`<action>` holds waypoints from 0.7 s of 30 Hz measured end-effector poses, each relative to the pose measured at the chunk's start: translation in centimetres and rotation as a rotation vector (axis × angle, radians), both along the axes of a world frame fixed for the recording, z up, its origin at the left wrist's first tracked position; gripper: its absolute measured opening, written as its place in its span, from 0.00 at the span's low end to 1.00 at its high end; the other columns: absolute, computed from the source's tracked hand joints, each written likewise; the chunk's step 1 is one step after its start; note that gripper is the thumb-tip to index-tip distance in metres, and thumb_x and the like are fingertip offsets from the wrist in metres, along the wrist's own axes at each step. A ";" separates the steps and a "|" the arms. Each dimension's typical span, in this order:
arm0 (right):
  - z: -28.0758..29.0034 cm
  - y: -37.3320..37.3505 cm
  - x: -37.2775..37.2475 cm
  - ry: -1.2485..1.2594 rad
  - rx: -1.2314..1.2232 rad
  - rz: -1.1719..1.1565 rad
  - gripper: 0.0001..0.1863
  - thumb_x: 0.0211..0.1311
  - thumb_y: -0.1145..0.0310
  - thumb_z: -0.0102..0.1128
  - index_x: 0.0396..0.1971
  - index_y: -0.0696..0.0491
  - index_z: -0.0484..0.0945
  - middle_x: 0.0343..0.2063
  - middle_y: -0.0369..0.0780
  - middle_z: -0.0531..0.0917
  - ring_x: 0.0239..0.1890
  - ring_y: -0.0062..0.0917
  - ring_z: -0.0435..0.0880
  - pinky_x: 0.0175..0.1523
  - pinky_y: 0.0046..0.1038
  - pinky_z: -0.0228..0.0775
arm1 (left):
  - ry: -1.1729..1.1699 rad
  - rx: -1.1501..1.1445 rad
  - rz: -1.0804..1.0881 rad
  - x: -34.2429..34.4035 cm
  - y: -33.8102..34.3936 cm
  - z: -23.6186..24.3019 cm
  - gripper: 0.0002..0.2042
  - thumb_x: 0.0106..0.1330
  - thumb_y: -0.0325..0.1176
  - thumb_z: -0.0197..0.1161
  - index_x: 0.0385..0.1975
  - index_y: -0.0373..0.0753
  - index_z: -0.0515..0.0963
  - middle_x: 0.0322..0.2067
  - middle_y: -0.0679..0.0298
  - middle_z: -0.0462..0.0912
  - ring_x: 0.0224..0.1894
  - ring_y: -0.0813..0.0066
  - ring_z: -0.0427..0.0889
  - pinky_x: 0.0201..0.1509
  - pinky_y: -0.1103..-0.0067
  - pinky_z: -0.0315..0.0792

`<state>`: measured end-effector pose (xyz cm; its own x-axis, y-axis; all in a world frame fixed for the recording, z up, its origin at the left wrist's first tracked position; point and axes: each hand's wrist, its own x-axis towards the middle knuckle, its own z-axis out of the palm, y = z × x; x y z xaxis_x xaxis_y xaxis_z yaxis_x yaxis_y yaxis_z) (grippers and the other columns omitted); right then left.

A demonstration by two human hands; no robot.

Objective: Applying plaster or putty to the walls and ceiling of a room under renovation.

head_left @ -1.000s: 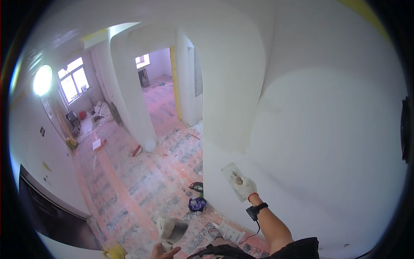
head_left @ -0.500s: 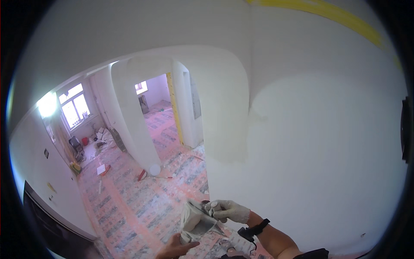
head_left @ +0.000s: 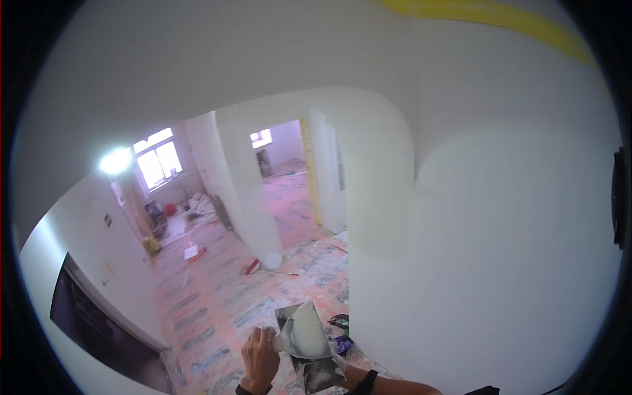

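My left hand [head_left: 261, 359] is closed at the lower middle, fingers curled in at the edge of a flat metal putty blade [head_left: 307, 332] smeared with thick white putty. Its handle is hidden. Just below, a second blade, a plastering trowel [head_left: 324, 376], is dark grey with white smears and meets the lower edge of the first one. My right forearm [head_left: 401, 386] reaches in from the lower right with a black strap at the wrist. Behind the trowel, my right hand is out of sight; half a second ago it was gloved and gripping this tool's handle.
A smooth pale wall [head_left: 500, 263] fills the right side, with a yellow strip [head_left: 500, 18] above. Pink printed sheeting [head_left: 230, 309] covers the floor. A white round bucket [head_left: 273, 261] and a red-headed tool [head_left: 253, 266] stand by the doorway. A dark door [head_left: 99, 336] is at left.
My view has turned left, so the room sits further right. The blades have tilted to show their putty-covered faces, and my right hand has gone behind them. My left hand has risen.
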<state>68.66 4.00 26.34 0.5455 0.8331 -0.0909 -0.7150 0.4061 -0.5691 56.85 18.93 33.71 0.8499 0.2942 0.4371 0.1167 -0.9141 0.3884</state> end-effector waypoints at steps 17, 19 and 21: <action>2.2 -4.7 16.7 0.274 0.312 -0.019 0.22 0.78 0.59 0.47 0.65 0.55 0.68 0.51 0.45 0.82 0.48 0.34 0.85 0.55 0.41 0.82 | 0.271 -0.827 0.536 -3.1 -3.9 -1.7 0.12 0.59 0.34 0.77 0.32 0.34 0.81 0.24 0.69 0.82 0.26 0.83 0.77 0.31 0.79 0.74; 1.4 -4.0 21.1 0.039 0.222 -0.090 0.25 0.79 0.55 0.45 0.67 0.53 0.66 0.56 0.47 0.80 0.53 0.41 0.83 0.57 0.47 0.79 | 0.341 -1.024 0.505 -1.1 -5.1 -0.1 0.14 0.59 0.35 0.77 0.32 0.33 0.81 0.24 0.70 0.81 0.26 0.86 0.76 0.30 0.81 0.72; -0.3 -4.0 19.6 0.173 0.434 0.035 0.26 0.79 0.53 0.45 0.68 0.52 0.65 0.59 0.47 0.78 0.56 0.40 0.80 0.60 0.47 0.77 | 0.357 -0.998 0.447 -2.3 -6.7 -1.2 0.14 0.59 0.36 0.77 0.32 0.33 0.80 0.24 0.71 0.80 0.27 0.86 0.76 0.30 0.82 0.72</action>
<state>88.30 0.04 26.02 0.5240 0.8319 0.1825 -0.8020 0.5541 -0.2231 54.58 12.27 32.53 0.6107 0.6803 -0.4052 0.6022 -0.0667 0.7956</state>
